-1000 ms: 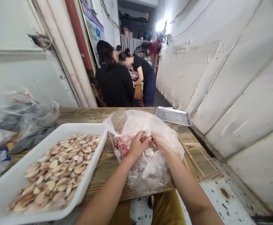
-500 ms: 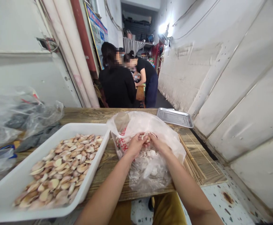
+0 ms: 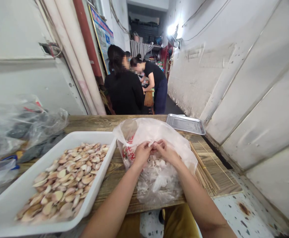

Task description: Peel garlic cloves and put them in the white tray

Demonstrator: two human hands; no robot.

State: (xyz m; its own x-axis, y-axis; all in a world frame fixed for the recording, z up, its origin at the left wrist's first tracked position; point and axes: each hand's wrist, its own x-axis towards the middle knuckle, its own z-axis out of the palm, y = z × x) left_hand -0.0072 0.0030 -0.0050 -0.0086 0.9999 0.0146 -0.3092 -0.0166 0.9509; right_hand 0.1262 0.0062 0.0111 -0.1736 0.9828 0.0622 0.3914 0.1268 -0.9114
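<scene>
The left hand (image 3: 141,154) and right hand (image 3: 168,154) grip pale garlic (image 3: 151,143) between their fingers (image 3: 157,145), over a bag (image 3: 159,128). A white tray (image 3: 104,162) holds cloves (image 3: 70,178).

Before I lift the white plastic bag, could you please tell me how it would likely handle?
The plastic bag would probably flop and fold, since its film looks thin and crumpled. Tilting it might scatter the white peels, which look papery and loose.

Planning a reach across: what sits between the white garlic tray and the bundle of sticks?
In the head view, the plastic bag lies between the white tray and bundle of sticks, with the left hand and right hand over it.
</scene>
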